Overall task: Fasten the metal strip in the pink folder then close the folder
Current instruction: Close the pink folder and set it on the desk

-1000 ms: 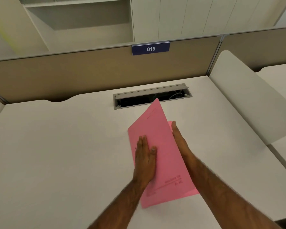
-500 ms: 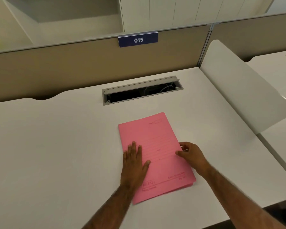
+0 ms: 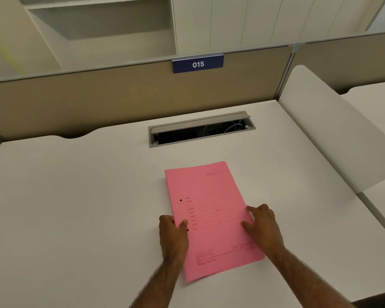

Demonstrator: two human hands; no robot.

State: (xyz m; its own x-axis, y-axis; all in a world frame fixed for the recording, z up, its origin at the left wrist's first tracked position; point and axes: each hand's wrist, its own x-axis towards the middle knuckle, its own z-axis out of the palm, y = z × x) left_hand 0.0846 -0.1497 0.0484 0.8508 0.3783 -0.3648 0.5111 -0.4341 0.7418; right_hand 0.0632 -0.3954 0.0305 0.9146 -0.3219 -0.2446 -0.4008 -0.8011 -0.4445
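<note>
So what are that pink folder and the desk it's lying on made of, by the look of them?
The pink folder looks like thin matte card: flat, dull, printed with lines, its cover edges slightly parted at the near corner. The desk seems a smooth off-white laminate or coated board, with only a soft sheen; what lies under the surface cannot be told.

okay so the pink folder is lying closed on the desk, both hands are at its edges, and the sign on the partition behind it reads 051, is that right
Not quite. The sign reads 015, not 051, as the head view shows. The rest holds: the pink folder lies closed on the desk, with the left hand at its left edge and the right hand at its right edge.
</note>
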